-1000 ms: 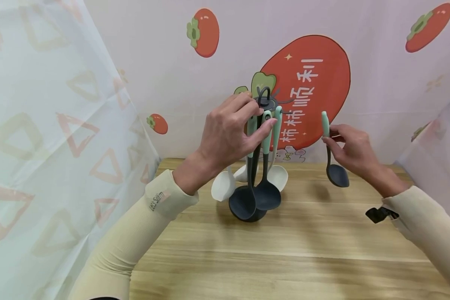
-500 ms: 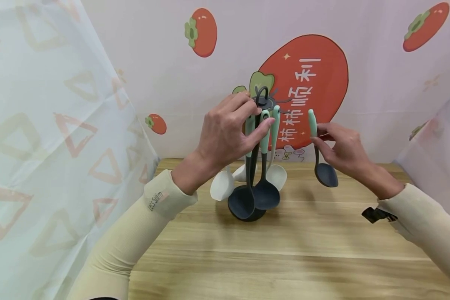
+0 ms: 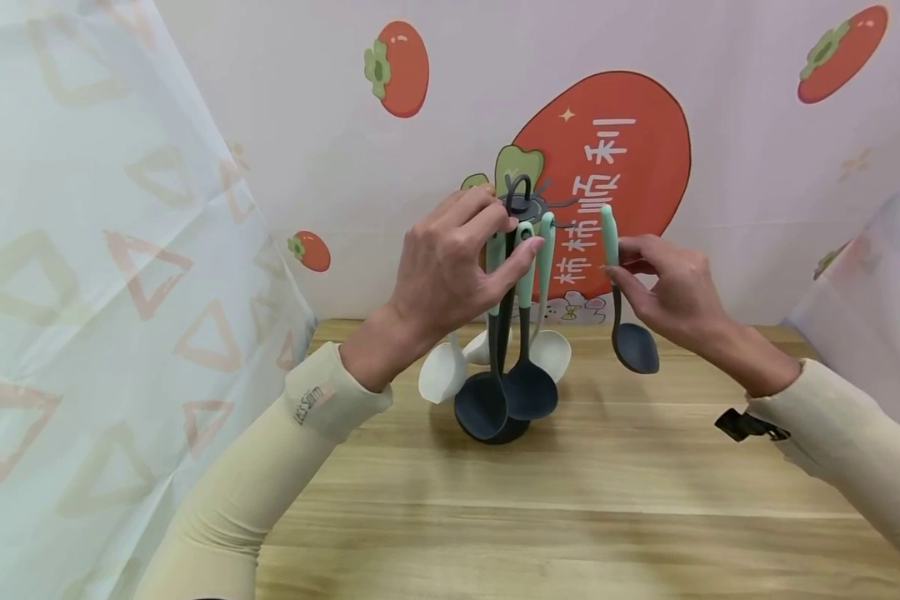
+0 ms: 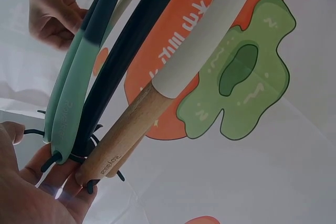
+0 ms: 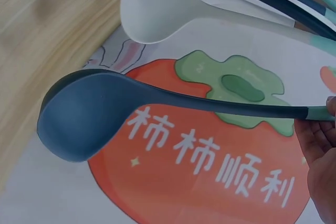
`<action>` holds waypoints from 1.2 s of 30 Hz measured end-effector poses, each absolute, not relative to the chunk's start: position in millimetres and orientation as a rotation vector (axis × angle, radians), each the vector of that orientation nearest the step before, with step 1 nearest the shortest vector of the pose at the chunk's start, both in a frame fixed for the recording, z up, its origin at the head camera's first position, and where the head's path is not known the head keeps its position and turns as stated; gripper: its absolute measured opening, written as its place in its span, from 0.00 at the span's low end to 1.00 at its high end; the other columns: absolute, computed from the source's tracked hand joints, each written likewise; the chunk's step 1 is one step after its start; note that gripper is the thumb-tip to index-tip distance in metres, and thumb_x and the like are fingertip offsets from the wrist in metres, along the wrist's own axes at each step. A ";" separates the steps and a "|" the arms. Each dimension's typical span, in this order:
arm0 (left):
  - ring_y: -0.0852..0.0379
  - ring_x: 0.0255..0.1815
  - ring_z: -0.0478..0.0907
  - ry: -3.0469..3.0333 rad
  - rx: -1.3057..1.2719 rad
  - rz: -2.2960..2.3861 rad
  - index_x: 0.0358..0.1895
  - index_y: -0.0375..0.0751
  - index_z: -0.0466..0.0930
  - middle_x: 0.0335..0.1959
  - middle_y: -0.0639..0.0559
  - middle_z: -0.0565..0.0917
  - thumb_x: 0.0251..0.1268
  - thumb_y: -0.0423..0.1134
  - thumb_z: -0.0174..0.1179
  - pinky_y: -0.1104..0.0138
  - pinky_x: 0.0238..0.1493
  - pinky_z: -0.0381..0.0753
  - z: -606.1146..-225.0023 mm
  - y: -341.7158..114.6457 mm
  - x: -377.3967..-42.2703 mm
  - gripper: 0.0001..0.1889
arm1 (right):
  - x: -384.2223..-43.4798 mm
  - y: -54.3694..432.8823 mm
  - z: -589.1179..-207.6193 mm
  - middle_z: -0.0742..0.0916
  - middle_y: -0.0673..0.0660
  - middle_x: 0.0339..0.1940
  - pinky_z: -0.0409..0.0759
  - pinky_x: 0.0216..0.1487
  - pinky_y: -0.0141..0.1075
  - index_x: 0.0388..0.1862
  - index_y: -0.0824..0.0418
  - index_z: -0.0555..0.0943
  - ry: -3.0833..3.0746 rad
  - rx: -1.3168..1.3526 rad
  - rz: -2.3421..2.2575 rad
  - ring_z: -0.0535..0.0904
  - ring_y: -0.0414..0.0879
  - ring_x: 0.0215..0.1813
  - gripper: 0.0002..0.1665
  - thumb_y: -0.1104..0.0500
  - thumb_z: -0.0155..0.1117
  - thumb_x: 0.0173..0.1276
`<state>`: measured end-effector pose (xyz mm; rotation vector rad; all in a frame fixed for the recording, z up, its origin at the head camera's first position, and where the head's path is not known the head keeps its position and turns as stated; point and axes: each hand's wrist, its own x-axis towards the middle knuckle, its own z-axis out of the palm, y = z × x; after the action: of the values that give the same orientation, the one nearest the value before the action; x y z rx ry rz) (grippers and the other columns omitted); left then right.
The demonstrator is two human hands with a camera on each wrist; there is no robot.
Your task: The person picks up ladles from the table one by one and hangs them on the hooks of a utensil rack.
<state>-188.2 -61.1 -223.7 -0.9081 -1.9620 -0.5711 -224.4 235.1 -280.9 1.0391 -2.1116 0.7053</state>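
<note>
My right hand (image 3: 678,287) pinches the mint-green handle of a dark ladle (image 3: 636,348), which hangs bowl down just right of a black utensil stand (image 3: 528,207). Its whole bowl and neck show in the right wrist view, where the ladle (image 5: 86,114) touches nothing but the fingers. My left hand (image 3: 450,267) grips the stand's top from the left, partly covering the hooks. Dark ladles (image 3: 482,407) and white-headed utensils hang around the post. In the left wrist view, fingers (image 4: 55,174) lie under the hooks, close to a wooden-handled white utensil (image 4: 131,129).
The stand rests on a wooden table (image 3: 570,500). A persimmon-printed cloth (image 3: 330,108) rises behind it, and another printed sheet (image 3: 120,250) closes the left side. A white ladle (image 3: 551,354) hangs on the stand's right side, nearest the held one.
My right hand has carried the dark ladle leftward, closer to the stand, and raised it slightly. The left hand keeps its grip on the stand's top.
</note>
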 end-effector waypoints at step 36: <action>0.49 0.40 0.79 -1.956 -0.910 -0.589 0.38 0.34 0.86 0.40 0.42 0.84 0.71 0.47 0.69 0.61 0.37 0.84 -225.3 -60.3 -188.6 0.17 | -226.1 208.6 -262.0 0.89 0.66 0.44 0.74 0.58 0.15 0.56 0.75 0.82 -2.139 0.987 0.721 0.90 0.58 0.44 0.22 0.74 0.76 0.62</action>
<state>-188.6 -60.3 -225.3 -0.9099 -1.9558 -0.5885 -226.1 208.6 -262.0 0.9872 -2.1390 0.7210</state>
